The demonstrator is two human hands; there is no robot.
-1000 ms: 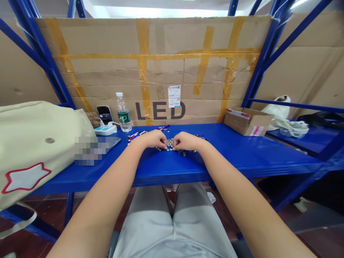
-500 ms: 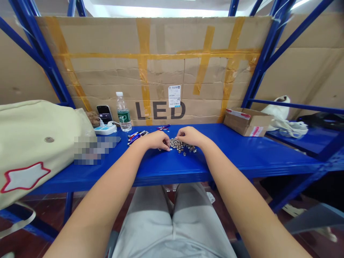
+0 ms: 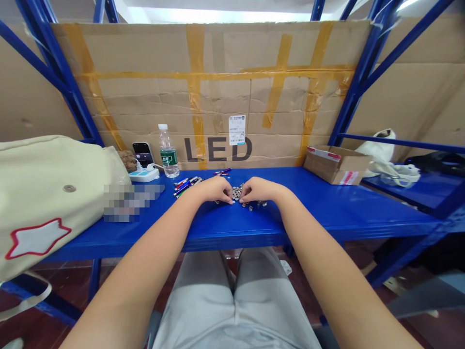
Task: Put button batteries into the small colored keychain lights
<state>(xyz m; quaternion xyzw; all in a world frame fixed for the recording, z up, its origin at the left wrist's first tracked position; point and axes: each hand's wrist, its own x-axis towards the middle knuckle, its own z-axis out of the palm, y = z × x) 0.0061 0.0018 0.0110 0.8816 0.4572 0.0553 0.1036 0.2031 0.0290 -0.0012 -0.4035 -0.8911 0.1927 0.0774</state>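
Note:
Small, round, silvery metal pieces (image 3: 237, 192) lie in a loose heap on the blue tabletop, too small to name exactly. At the heap's left edge my left hand (image 3: 220, 188) is closed in a pinch, its fingertips at a tiny whitish piece (image 3: 233, 202). My right hand (image 3: 255, 188) reaches over the heap with thumb and fingers pinched low among the pieces, covering part of them. Whatever its fingertips hold is hidden. A few more pieces (image 3: 262, 204) show below the right palm, and some show under the left hand.
Several pens (image 3: 186, 185) lie left of my left hand, with more pens (image 3: 222, 171) farther back. Behind stand a water bottle (image 3: 168, 155), a phone (image 3: 143, 154) and a white power strip (image 3: 144, 174). A cream bag (image 3: 54, 184) fills the left; an open carton (image 3: 336, 166) sits right.
My right hand has come down and slightly left, its pinched fingertips now lower in the heap and closer to my left hand. The left hand stays nearly in place. The view shifted slightly.

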